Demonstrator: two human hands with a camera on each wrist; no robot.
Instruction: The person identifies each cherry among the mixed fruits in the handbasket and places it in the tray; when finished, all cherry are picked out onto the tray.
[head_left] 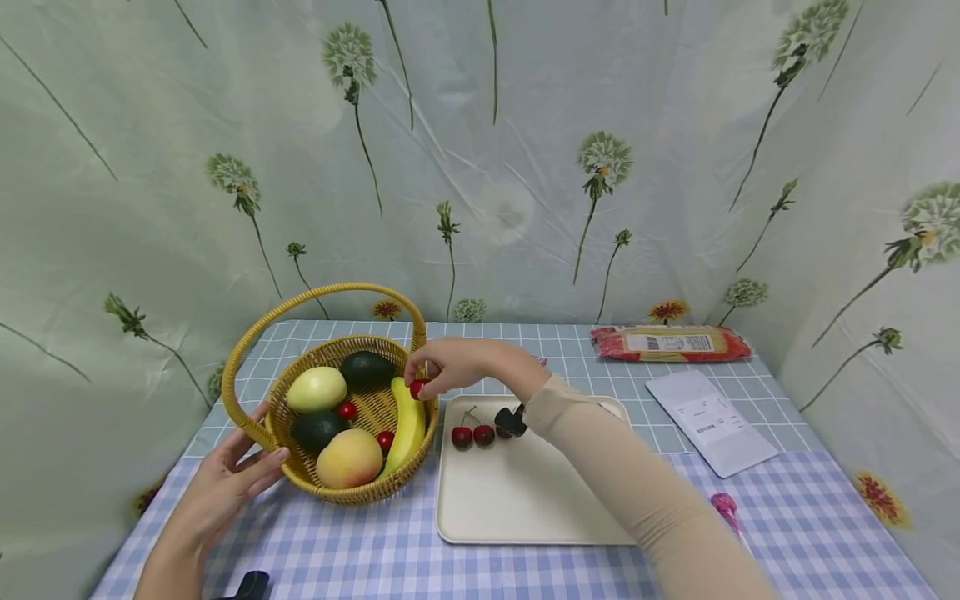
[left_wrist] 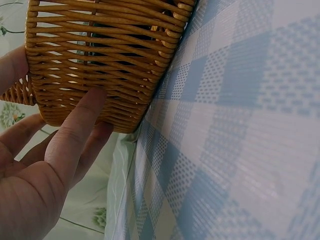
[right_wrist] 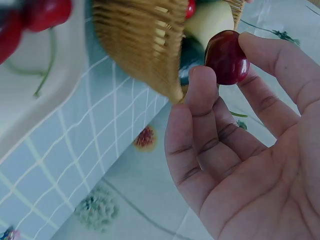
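Note:
My right hand [head_left: 453,365] pinches a dark red cherry [right_wrist: 227,57] between thumb and fingertips, over the right rim of the wicker basket [head_left: 352,493]. A banana [head_left: 407,425] lies just below that hand. My left hand [head_left: 228,482] touches the basket's left side near the handle's foot, its fingers [left_wrist: 70,137] straight against the weave. Inside the basket are a peach [head_left: 349,458], a pale green fruit [head_left: 317,389], two dark avocados [head_left: 367,370] and two red cherries [head_left: 385,440].
A cream tray [head_left: 525,508] stands right of the basket, bearing stemmed cherries [head_left: 472,436] partly hidden by my right arm. Farther right lie a white packet [head_left: 711,421] and a red-and-yellow package [head_left: 671,342]. A pink wrapped item [head_left: 725,504] is beside my right sleeve.

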